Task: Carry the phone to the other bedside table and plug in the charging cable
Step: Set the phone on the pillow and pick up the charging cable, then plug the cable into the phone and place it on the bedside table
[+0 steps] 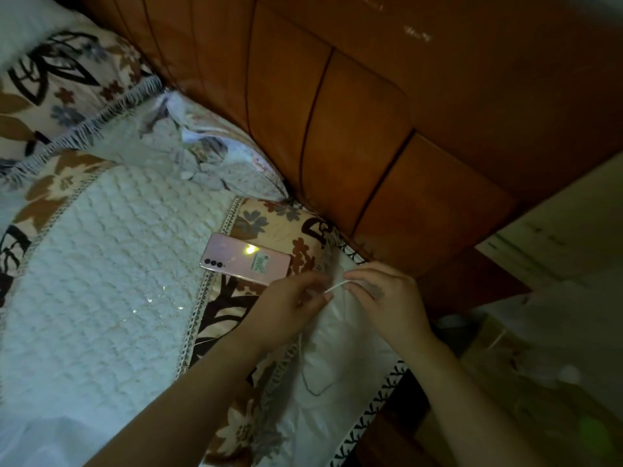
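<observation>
Both forearms reaching in from the lower edge, converging just in front of the pink phone (245,258). Left hand (286,310) palm-down, wrist slightly bent, fingers curled in with thumb and fingertips pinched on one end of the white charging cable (335,286). Right hand (384,298) opposite it, knuckles up, fingers likewise drawn together and nipping the same short stretch of cable from the other side; fingertips of the two hands almost meeting. Whether the plug itself sits inside either pinch: cannot tell, blurred.

Phone lying flat, back up, on the patterned bedspread (276,230), touching neither hand, just beyond the left knuckles. Long axis running left to right with a slight downward slope to the right; camera cluster at the left end, a small label near the right end. Brown padded headboard (354,146) well behind the phone. More cable looping down over the white pillow (340,348) in front of the phone, below the hands.
</observation>
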`<state>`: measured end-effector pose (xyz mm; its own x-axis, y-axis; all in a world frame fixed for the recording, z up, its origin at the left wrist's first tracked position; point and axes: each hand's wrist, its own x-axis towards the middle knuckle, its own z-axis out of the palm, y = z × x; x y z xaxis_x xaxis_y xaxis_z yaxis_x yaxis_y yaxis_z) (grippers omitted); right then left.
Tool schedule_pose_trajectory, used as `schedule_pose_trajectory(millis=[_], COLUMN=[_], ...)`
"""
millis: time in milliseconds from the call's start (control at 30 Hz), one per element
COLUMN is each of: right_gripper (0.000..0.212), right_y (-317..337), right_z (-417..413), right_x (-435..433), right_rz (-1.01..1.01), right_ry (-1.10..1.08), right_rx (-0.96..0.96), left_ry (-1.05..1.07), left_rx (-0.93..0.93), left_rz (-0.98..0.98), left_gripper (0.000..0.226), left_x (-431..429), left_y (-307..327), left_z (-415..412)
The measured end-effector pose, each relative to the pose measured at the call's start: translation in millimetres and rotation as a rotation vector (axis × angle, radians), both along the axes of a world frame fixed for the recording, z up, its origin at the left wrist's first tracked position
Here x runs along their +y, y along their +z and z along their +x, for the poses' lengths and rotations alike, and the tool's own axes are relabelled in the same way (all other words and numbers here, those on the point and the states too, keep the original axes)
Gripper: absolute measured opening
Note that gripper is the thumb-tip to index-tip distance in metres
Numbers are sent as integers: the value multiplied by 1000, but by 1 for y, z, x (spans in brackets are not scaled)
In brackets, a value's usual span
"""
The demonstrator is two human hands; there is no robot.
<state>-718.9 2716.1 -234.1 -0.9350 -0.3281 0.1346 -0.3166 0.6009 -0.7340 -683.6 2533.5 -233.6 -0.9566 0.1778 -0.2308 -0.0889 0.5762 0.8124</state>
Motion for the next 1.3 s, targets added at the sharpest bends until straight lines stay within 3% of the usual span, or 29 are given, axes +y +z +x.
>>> schedule_pose_trajectory(millis=[200, 467, 700, 800, 867, 1067, 1300], right_gripper=[26, 11, 39, 25, 31, 34, 16], right_y=[12, 17, 26, 25, 26, 26, 13], right_z=[16, 45, 42, 40, 39, 34, 21], right_x=[9, 16, 2, -4, -6, -3, -9], right_rz=[7, -129, -175, -362, -537, -589, -402], right_ry=[-105, -372, -426, -514, -600, -543, -386], right_rx=[-38, -426, -557, -690, -750, -716, -600], left_ry=[33, 87, 8, -19, -13, -15, -43], left_rx=[45, 85, 120, 100, 80, 71, 102], left_rz=[5, -1, 24, 56, 81, -27, -302], left_gripper=[13, 16, 15, 16, 17, 17, 31], left_x=[1, -9, -15, -16, -16, -25, -55], left_y=[10, 20, 29, 26, 22, 16, 5], left_z=[15, 36, 52, 58, 62, 50, 7])
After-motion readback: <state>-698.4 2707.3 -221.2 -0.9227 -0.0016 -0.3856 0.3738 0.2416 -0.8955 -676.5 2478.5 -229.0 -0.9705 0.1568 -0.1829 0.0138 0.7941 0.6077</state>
